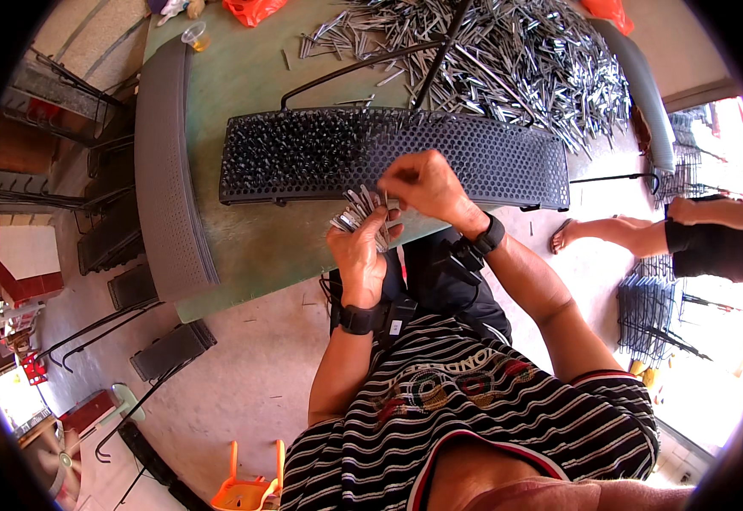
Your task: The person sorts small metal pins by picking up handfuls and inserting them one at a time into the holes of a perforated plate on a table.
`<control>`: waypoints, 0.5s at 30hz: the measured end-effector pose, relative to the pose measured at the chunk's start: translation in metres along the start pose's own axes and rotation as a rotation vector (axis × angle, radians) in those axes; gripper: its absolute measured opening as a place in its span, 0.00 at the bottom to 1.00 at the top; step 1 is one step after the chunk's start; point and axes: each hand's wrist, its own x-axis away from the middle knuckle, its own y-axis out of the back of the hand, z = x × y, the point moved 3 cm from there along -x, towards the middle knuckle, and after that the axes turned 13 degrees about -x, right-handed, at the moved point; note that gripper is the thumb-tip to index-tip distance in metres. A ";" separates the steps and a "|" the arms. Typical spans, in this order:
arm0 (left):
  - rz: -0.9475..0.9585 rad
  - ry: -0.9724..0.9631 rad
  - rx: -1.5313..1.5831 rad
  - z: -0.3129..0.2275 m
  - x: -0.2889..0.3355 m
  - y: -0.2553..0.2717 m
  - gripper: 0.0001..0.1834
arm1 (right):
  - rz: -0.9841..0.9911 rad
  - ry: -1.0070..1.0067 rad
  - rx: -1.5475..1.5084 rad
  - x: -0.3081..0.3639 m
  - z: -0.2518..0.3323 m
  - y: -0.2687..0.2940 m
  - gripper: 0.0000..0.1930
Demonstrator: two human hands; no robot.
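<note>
My left hand point(359, 266) is closed around a bunch of thin silvery metal strips point(361, 209), which fan out past the fingers. Just above and to its right is my right hand point(431, 189), its fingertips pinched together and slightly blurred; what they hold, if anything, I cannot make out. Both hands are at the near edge of a long black perforated panel point(491, 162) on the table. The panel's left half is densely filled with small shiny pieces standing in the holes, while its right half shows open holes.
A large heap of metal strips point(508, 68) covers the far right of the green table point(244, 281). Grey perforated panels point(163, 170) lie along its left side, near a cup point(195, 36). An orange stool point(248, 490) stands lower left; another person's leg point(610, 237) shows at right.
</note>
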 end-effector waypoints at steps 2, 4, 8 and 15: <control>-0.019 0.005 0.003 0.002 0.000 0.000 0.11 | -0.156 -0.028 -0.138 -0.002 -0.002 0.007 0.04; -0.020 0.012 0.013 0.002 0.000 0.001 0.12 | -0.309 0.141 -0.121 -0.007 0.003 0.014 0.05; -0.045 0.015 0.038 0.002 0.002 0.002 0.14 | -0.459 0.359 0.011 -0.014 0.002 0.023 0.06; -0.059 0.014 0.039 0.002 0.000 0.007 0.11 | -0.429 0.426 0.140 -0.028 -0.021 0.026 0.06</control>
